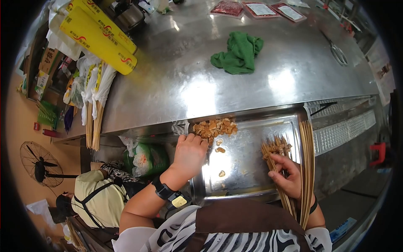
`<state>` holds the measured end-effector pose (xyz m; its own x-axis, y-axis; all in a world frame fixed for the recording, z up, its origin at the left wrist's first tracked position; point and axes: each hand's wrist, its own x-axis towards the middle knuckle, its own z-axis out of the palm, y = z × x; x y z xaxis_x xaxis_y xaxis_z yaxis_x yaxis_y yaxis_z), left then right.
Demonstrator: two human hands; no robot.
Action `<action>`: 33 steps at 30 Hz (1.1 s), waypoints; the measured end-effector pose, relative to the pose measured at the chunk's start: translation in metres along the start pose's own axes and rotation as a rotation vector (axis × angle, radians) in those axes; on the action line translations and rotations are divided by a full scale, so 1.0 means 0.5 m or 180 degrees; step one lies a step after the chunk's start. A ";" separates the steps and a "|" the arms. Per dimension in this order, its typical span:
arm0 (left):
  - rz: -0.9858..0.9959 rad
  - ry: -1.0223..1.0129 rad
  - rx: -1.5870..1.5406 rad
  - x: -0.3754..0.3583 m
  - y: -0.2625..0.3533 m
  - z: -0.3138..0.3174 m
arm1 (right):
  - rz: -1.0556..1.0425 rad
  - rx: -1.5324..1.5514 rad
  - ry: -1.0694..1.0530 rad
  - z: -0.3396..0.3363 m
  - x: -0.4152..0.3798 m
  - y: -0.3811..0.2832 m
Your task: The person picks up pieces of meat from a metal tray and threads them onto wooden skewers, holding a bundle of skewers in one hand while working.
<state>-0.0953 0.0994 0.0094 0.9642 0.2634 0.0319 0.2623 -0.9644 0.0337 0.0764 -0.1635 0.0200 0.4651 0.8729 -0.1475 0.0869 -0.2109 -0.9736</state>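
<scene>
A metal tray (260, 180) lies in front of me. Brown chunks of meat (216, 127) are heaped in its far left corner, and several loose bits lie on its floor. My left hand (189, 153) is at the near edge of that heap, fingers curled down; its fingertips are hidden. In my right hand (289, 176) is a bundle of meat skewers (275, 147), with brown meat at the far ends and the sticks running back beneath my palm. A bundle of bare wooden skewers (307, 168) rests across the tray's right end, just beside that hand.
Beyond the tray, a steel table (168, 75) bears a green cloth (238, 52), scissors (338, 54), packs of red meat (261, 10) and yellow rolls (100, 40). Bagged skewers (96, 105) overhang its left edge. Lower left are another person (98, 197) and a fan (40, 164).
</scene>
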 end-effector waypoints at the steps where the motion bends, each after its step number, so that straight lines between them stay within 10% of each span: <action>1: 0.0044 0.0027 0.0045 -0.001 -0.005 0.004 | -0.0088 -0.0302 -0.0014 -0.001 0.002 -0.009; 26: 0.0060 0.0479 -0.0205 0.004 -0.012 0.002 | -0.0151 -0.0710 -0.0034 -0.005 0.002 -0.034; 33: -0.1455 0.0484 -0.3523 0.002 0.035 -0.052 | -0.0136 -0.0626 -0.0093 -0.003 0.001 -0.027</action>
<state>-0.0908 0.0836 0.0362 0.7571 0.6468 -0.0917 0.3302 -0.2578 0.9080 0.0767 -0.1608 0.0333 0.4317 0.8947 -0.1145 0.2777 -0.2527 -0.9268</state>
